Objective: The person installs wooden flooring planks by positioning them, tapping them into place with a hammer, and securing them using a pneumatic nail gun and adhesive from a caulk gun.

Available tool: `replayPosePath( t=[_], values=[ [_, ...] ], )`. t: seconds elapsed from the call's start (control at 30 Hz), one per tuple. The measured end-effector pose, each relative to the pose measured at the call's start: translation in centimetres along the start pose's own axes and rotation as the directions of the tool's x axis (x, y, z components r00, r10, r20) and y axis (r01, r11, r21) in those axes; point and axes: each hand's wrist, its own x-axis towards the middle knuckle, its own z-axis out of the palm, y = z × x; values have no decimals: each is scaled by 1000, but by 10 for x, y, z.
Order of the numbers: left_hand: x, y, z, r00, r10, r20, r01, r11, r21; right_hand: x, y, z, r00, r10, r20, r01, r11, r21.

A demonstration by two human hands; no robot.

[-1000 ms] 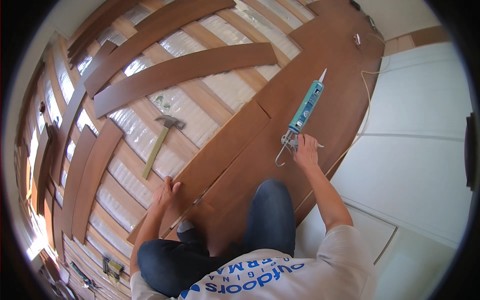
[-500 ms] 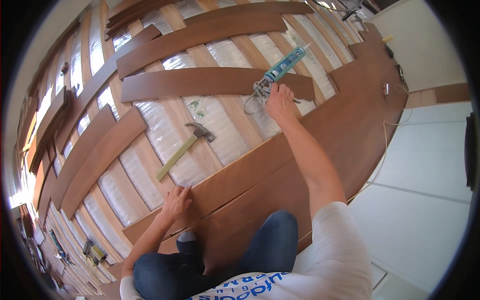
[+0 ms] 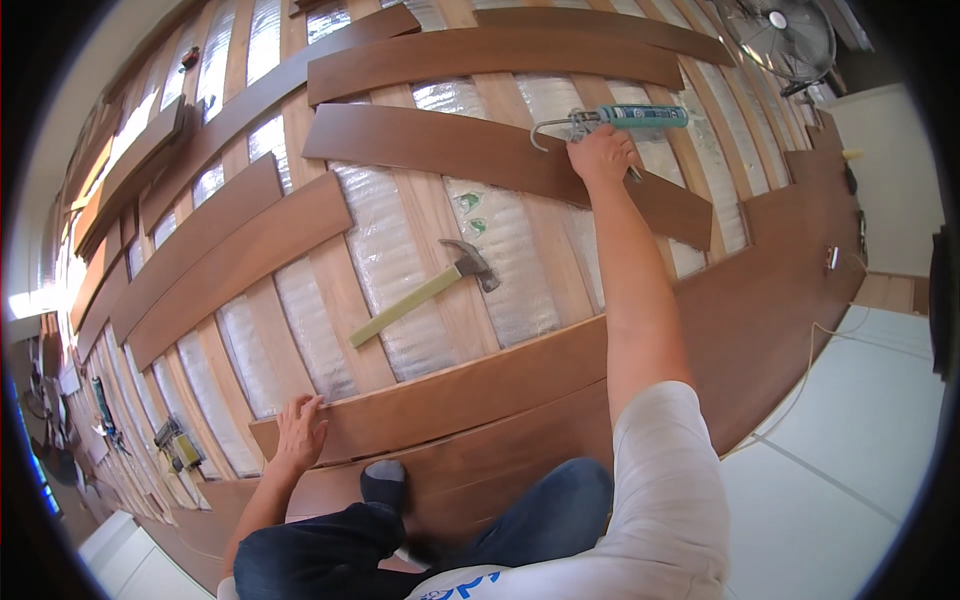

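My right hand [image 3: 602, 155] is closed round the handle of a caulking gun [image 3: 640, 116] with a teal cartridge. The gun is over a loose brown floor plank [image 3: 440, 140] and points right. My left hand [image 3: 298, 432] rests on the near floorboard [image 3: 450, 393], at its left part, with fingers stretched over the far edge. A claw hammer [image 3: 425, 291] with a yellow-green handle lies across the wooden battens beyond that board. Whether the gun's trigger is squeezed cannot be seen.
Wooden battens [image 3: 352, 312] alternate with shiny padding strips. More loose planks [image 3: 235, 262] lie across them at left and far side. A fan [image 3: 780, 35] stands at the far right. Power tools [image 3: 178, 450] sit at left. A thin cord [image 3: 800, 385] crosses laid flooring to pale tiles.
The caulking gun has swung from pointing up and right to nearly level, pointing right. My left hand has slid leftward along the near board. The whole view has shifted.
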Motion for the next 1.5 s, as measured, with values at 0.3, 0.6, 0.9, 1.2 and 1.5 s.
replayPosePath(
  t=[0.3, 0.6, 0.9, 1.2, 1.5],
  values=[
    [-60, -98, 6, 934, -320, -158, 335, 939, 79, 23, -31, 15, 1000, 4, 23, -7, 991, 131],
    [-95, -182, 24, 808, -541, -232, 551, 834, -25, -175, -16, 15, 761, -501, -413, 642, 673, 367],
    [-89, -205, 37, 706, -703, -85, 634, 682, -365, -379, 121, 5, 756, -647, -97, 636, 691, 345],
    [-91, -203, 54, 657, -749, 82, 624, 480, -617, -363, 134, 11, 761, -627, -166, 643, 698, 315],
    [-93, -200, 63, 689, -708, 152, 651, 513, -560, -362, 146, 14, 753, -636, -168, 654, 697, 292]
  ],
)
